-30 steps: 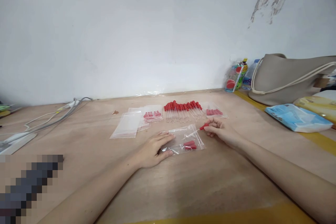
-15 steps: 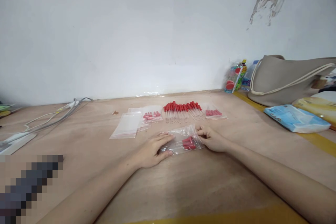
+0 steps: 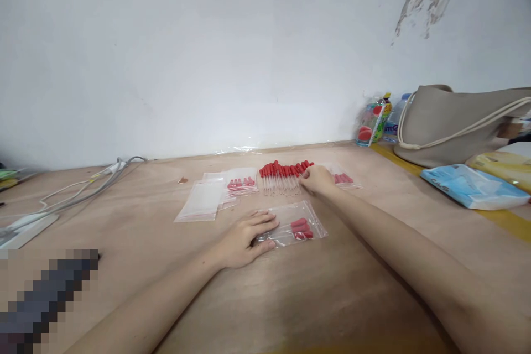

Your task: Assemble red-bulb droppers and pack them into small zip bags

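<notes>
My left hand lies with fingers spread on the left end of a clear zip bag, pressing it to the table. Inside that bag are several red-capped droppers, caps to the right. Beyond it lies a row of loose droppers with red bulbs and clear stems. My right hand is at the right end of this row, fingers pinched together; whatever they grip is hidden. Packed bags with red bulbs lie on both sides, one on the left and one on the right.
Flat clear bags lie left of the row. Cables and a power strip are at the far left. Bottles, a grey bag and a blue packet stand or lie at the right. A pixelated dark object is at lower left.
My right hand has left the right edge of the zip bag and moved forward to the dropper row. My left hand has stayed on the bag, which now lies flatter.
</notes>
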`<control>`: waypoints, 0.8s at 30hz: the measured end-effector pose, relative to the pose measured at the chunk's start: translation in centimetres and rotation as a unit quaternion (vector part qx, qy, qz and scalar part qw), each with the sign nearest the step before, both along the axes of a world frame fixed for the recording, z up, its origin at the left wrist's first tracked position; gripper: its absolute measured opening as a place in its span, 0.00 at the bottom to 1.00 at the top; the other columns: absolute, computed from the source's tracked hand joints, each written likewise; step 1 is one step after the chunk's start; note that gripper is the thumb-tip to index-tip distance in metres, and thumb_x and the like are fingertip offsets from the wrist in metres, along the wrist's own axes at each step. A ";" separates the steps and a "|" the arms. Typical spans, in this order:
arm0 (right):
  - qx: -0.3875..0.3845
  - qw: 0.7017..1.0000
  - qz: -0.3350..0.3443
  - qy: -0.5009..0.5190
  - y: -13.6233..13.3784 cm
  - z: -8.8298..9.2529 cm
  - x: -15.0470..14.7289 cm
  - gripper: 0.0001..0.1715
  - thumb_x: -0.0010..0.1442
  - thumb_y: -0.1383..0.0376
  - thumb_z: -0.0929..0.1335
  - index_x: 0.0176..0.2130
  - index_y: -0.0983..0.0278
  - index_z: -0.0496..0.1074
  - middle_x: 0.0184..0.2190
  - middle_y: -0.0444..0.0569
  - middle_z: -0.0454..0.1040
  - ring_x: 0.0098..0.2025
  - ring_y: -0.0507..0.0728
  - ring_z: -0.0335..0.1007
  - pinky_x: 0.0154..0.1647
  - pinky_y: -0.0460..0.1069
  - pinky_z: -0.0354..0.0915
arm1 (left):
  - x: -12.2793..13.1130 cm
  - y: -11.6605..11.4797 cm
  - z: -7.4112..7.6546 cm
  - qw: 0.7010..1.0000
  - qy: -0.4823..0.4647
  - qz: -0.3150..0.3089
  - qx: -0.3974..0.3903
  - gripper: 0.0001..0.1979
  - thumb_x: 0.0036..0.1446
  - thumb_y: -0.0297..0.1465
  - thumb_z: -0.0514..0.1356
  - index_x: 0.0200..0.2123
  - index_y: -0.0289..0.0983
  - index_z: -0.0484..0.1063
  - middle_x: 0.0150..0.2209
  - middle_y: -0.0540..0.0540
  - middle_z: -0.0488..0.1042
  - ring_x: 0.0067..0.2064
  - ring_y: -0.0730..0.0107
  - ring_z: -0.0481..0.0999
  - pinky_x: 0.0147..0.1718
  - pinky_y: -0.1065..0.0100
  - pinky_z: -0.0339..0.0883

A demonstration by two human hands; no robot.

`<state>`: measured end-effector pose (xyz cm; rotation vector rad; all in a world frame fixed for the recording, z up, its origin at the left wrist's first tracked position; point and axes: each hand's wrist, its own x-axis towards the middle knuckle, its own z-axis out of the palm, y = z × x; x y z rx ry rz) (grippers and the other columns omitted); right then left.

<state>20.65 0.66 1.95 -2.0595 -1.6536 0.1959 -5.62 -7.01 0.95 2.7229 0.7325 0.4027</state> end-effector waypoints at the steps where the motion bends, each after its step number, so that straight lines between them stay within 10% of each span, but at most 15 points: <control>1: -0.010 1.000 -0.012 -0.003 0.4 0.0 -0.4 0.08 0.44 0.67 0.67 0.28 0.66 0.74 0.32 0.55 0.74 0.37 0.60 0.70 0.35 0.49 0.62 | 0.0 0.0 0.0 1.000 -0.001 0.000 -0.001 0.24 0.58 0.41 0.51 0.57 0.43 0.58 0.58 0.45 0.59 0.60 0.62 0.55 0.58 0.53 0.47; 18: 0.008 0.981 0.024 0.191 -2.2 1.1 1.9 0.14 0.53 0.61 0.62 0.35 0.68 0.69 0.22 0.46 0.71 0.23 0.50 0.66 0.23 0.43 0.59 | 0.0 0.0 -0.1 1.000 0.005 0.005 0.004 0.24 0.58 0.42 0.51 0.57 0.43 0.58 0.58 0.45 0.59 0.60 0.62 0.55 0.58 0.53 0.47; 24: 0.120 0.889 0.076 0.435 -7.3 -1.6 2.6 0.46 0.45 0.65 0.67 0.57 0.66 0.40 0.17 0.34 0.63 0.18 0.50 0.64 0.18 0.42 0.59 | 0.0 0.0 0.0 1.000 0.002 0.006 0.002 0.24 0.58 0.42 0.51 0.56 0.43 0.58 0.58 0.45 0.59 0.60 0.63 0.56 0.59 0.55 0.47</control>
